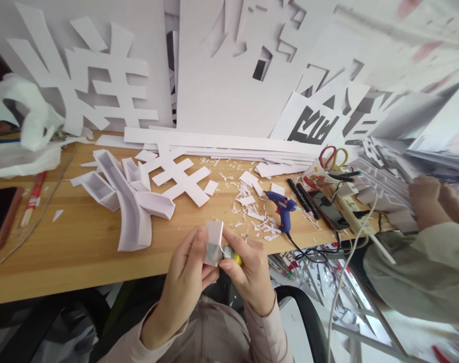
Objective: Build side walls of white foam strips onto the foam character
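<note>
Near the table's front edge, my left hand (187,275) is closed on a small white foam board piece (215,234), held upright. My right hand (250,267) pinches a small tool with a yellow end (237,258) and a greyish part against the piece's lower right side; the tool's exact kind is unclear. Left of my hands stands a white foam box-walled character shape (134,217). Behind it lies a flat white cut-out character (180,176). A blue glue gun (283,207) rests to the right, among white scraps (248,200).
Black markers (303,198), a cup (314,176) with scissors (333,157) and a power strip (352,214) stand to the right. A phone (0,217) lies far left. Another person's hands (426,199) are at the far right. White boards lean behind.
</note>
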A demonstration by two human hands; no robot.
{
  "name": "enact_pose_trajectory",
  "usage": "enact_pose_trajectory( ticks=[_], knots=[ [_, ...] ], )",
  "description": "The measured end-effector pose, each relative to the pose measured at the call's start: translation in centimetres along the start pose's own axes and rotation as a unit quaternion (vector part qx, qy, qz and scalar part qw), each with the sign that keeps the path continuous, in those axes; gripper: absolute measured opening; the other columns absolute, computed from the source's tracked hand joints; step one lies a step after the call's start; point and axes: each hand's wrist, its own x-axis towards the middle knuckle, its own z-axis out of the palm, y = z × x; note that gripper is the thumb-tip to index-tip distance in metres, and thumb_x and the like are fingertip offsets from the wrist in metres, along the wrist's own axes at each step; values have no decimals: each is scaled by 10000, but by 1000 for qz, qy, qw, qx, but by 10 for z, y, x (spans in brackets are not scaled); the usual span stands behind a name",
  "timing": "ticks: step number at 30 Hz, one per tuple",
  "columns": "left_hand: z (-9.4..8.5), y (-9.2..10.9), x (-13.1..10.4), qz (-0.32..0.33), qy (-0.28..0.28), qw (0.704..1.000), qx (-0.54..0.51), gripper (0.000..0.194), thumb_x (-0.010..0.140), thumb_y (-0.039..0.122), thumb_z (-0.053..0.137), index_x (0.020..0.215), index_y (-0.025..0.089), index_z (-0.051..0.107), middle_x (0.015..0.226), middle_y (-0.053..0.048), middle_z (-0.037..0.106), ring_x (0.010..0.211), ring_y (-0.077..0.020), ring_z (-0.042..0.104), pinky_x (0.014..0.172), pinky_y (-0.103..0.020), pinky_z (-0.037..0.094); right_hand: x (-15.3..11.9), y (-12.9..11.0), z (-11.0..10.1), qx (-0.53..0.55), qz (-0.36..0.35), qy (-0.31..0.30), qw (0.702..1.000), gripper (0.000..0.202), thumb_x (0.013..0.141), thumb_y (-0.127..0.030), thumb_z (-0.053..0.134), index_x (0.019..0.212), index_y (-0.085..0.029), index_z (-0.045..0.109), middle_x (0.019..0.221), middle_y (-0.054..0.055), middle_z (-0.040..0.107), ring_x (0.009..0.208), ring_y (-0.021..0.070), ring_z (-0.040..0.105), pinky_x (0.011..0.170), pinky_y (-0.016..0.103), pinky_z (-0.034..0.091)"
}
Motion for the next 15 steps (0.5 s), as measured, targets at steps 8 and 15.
enact_pose_trajectory(
  ticks=[8, 15],
  knots=[
    [-3, -6, -4, -9, 17, 1000, 6, 550, 674, 706, 741, 840, 202, 595, 558, 57, 489, 466, -88, 455, 447, -190, 444, -4, -1, -1, -1, 6, -1, 1000, 652, 987, -665, 376, 1353, -196, 643, 682, 13, 672, 545, 141, 556, 528, 252, 411],
    [-2, -5, -5, 23, -20, 999, 16, 626, 682, 760, 703, 649, 205, 414, 488, 101, 289, 419, -41, 267, 395, -146, 284, 2, 5, 1, 26, 15, 1, 1000, 659, 987, -667, 380, 1374, -195, 628, 680, 4, 656, 557, 133, 542, 556, 248, 428]
  ],
)
